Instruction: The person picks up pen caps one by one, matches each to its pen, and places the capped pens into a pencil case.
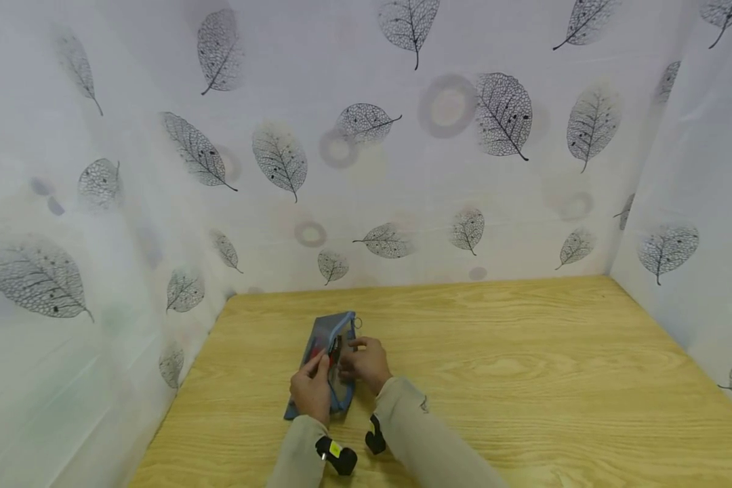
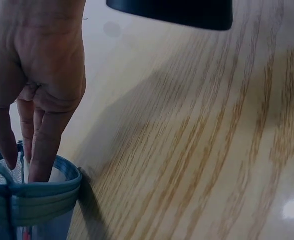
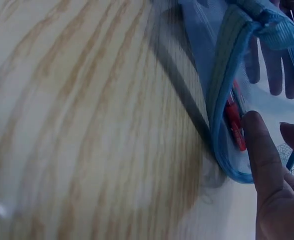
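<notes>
A translucent zip pouch (image 1: 320, 331) with blue trim stands propped on the table, its mouth open toward the right. My left hand (image 1: 312, 392) pinches the near-left edge of the mouth between thumb and forefinger; in the right wrist view its fingers (image 3: 274, 75) show through the clear side. My right hand (image 1: 367, 364) is at the mouth, its forefinger extended inside the pouch and its thumb apart from it. Beside that fingertip lies a red pen (image 3: 235, 120) in the pouch. Whether the right fingertips touch anything within is hidden.
The wood-grain table (image 1: 524, 366) extends right of the pouch. White curtains (image 1: 427, 176) printed with leaves enclose the back and both sides. Black wrist cameras (image 1: 337, 455) sit close together between the forearms. A small ring (image 1: 358, 322) hangs at the pouch's far corner.
</notes>
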Tool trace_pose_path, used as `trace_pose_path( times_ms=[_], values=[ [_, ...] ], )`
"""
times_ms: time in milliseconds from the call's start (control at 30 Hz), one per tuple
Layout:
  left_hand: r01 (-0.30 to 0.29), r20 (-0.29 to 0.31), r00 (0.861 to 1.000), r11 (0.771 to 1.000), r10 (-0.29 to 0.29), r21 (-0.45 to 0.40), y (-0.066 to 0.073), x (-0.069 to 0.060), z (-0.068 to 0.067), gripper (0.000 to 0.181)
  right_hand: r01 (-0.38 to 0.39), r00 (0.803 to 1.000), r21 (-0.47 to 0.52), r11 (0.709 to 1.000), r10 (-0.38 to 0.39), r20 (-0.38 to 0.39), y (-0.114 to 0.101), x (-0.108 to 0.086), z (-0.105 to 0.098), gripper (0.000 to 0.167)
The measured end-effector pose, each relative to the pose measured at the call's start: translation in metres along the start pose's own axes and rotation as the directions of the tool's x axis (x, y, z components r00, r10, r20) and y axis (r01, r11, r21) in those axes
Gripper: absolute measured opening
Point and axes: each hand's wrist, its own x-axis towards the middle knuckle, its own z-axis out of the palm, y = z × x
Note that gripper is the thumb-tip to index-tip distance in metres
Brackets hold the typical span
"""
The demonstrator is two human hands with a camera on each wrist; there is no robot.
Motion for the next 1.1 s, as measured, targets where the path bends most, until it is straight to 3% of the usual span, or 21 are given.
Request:
trace_pose_path(
  times_ms=[500, 733, 967, 1100],
  values=[
    [-0.015, -0.018, 1.0, 1.0, 0.015, 0.019, 0.0, -0.005, 0.003, 0.023, 0.045, 0.995, 0.026, 0.999, -0.047, 0.089, 0.003, -0.006, -0.016, 0.034],
    [-0.036, -0.046, 0.998, 0.998, 0.038, 0.042, -0.005, -0.005, 0.007, 0.022, 0.066, 0.996, 0.006, 0.998, -0.067, 0.06, 0.004, -0.009, -0.029, 0.032],
    [-0.063, -0.015, 0.998, 0.998, 0.063, 0.025, -0.006, -0.005, 0.012, 0.024, 0.05, 0.997, 0.015, 0.999, -0.051, 0.05, 0.001, -0.014, -0.044, 0.034],
    [-0.087, -0.002, 0.996, 0.994, 0.087, 0.063, -0.008, -0.003, 0.015, 0.025, 0.044, 0.998, 0.026, 0.999, -0.046, 0.049, 0.0, -0.017, -0.053, 0.035]
  ],
)
